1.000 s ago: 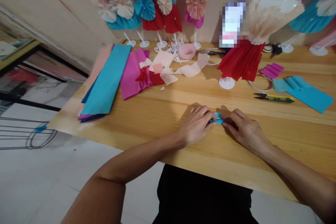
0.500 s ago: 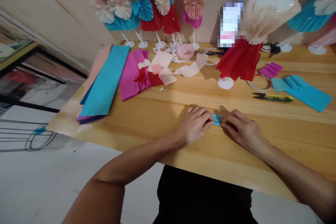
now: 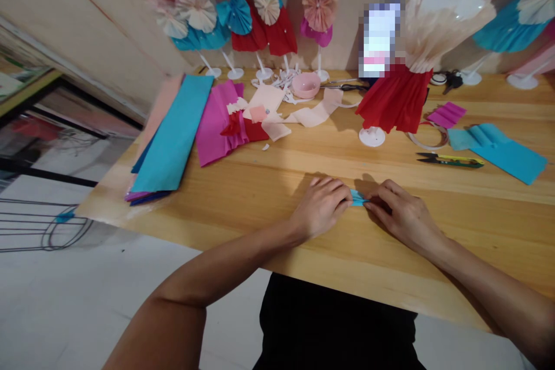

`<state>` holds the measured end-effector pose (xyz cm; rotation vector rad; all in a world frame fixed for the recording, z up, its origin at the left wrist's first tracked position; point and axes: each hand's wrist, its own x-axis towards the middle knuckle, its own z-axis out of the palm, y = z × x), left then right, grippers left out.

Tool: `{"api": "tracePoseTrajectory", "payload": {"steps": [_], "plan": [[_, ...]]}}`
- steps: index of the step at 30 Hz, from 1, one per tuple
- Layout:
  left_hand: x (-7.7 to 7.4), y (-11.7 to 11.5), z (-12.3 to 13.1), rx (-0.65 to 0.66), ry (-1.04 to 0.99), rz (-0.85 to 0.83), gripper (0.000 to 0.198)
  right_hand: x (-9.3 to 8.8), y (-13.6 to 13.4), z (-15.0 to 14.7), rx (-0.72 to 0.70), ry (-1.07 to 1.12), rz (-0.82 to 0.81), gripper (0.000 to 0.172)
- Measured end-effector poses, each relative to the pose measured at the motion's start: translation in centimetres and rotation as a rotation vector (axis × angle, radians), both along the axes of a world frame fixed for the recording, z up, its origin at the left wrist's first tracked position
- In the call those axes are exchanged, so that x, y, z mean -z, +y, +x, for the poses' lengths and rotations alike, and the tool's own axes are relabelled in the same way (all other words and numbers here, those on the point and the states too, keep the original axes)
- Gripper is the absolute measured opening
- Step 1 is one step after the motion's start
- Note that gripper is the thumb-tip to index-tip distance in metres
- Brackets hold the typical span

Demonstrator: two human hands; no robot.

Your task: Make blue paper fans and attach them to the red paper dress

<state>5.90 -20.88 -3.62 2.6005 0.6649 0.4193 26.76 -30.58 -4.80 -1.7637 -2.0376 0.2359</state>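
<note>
Near the middle of the frame, my left hand and right hand meet fingertip to fingertip. Each pinches one end of a small folded blue paper, which lies low against the counter. I judge I hold it down on the wood so that the folds stay tight, with the hard surface doing half the pressing. My forearms cross the counter's front edge (it runs just below my wrists), so there is little room to draw back.

Bare wood lies open on both sides of my hands and in a band above them. Further up, the red paper dress on its white stand is the closest thing. The snips lie to the upper right, well apart but probably within reach, with a tape ring and blue sheet beside them. At the left of the frame, long paper sheets lie close to the counter's left edge.
</note>
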Motion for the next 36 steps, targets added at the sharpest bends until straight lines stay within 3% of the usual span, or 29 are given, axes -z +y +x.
{"api": "tracePoseTrajectory", "payload": {"steps": [10,20,27,36], "plan": [[-0.1,-0.1,0.0,0.000,0.012,0.002,0.018,-0.1,-0.2,-0.2,-0.040,-0.055,0.058,0.016],[0.0,0.0,0.0,0.023,0.066,0.032,0.025,-0.2,-0.2,0.2,0.024,-0.200,0.056,0.029],[0.0,0.0,0.0,0.044,0.095,0.066,0.030,-0.8,-0.3,0.1,-0.085,-0.104,0.049,0.024],[-0.2,0.1,0.0,0.069,0.120,0.100,0.031,-0.5,-0.4,1.0,0.039,-0.026,0.093,0.024]]}}
